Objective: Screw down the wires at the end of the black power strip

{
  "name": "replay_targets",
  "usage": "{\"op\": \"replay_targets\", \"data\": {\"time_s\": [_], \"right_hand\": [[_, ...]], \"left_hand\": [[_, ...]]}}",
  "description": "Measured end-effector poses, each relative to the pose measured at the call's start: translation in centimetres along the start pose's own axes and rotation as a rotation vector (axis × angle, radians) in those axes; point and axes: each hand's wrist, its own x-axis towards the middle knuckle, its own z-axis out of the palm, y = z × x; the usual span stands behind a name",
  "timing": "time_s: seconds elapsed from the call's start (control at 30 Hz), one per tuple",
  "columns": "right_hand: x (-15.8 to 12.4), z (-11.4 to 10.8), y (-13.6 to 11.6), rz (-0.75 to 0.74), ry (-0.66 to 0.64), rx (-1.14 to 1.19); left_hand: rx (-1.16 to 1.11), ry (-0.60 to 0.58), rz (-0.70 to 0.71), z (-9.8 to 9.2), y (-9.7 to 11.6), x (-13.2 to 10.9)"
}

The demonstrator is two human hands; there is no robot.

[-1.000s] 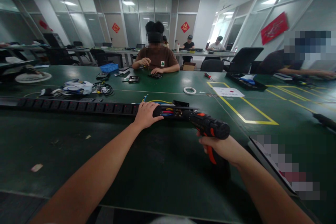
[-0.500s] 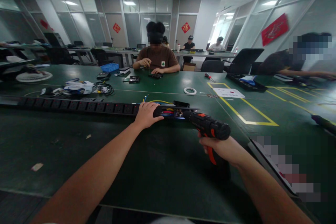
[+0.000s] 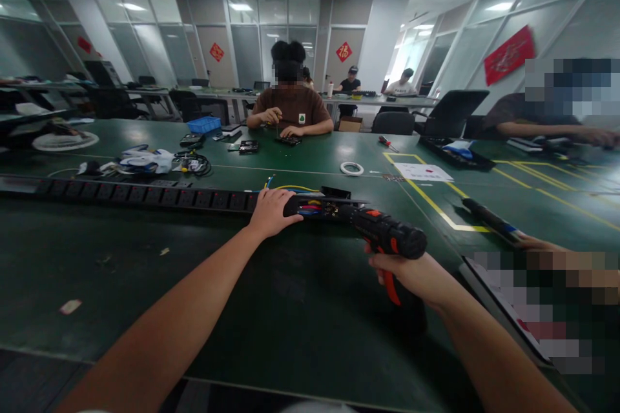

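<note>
Something long and black, the bar [image 3: 491,219], has slid in over the table [image 3: 252,335] from the right, with a co-worker's grip [image 3: 540,245] at its near end; the wearer's own arms look unchanged. Their right grip [image 3: 400,271] is wrapped around the drill [image 3: 387,232] just under its body, fingers closed at the trigger side, the usual way to aim and run it one-handed. Its nose points left at the uncovered end of the strip [image 3: 184,197]; whether the bit touches anything is hidden. Over that end lies the left grip [image 3: 274,210], clasped across the strip with the thumb spread along its near side, presumably to keep it from shifting under the drill. Wires [image 3: 310,208] in red, yellow and blue show beside the thumb. The strip runs along the table to the left edge, lengthwise before the wearer, likely so the whole row of sockets is supported. Beyond it sit a cable heap [image 3: 194,164], a white ring [image 3: 352,174] and a screwdriver [image 3: 386,142]. Yellow tape [image 3: 467,228] outlines a spot, perhaps a marked place, with a paper [image 3: 423,172] across it whose print is too small to read. No brand shows on the drill. Farther back, a red diamond sign [image 3: 343,51] reads 福.
</note>
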Motion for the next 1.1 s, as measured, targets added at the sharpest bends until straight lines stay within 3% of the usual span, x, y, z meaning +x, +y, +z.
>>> {"op": "replay_targets", "data": {"time_s": [1.1], "right_hand": [[0.01, 0.02, 0.06, -0.024, -0.006, -0.003]], "left_hand": [[0.000, 0.004, 0.005, 0.24, -0.27, 0.02]]}}
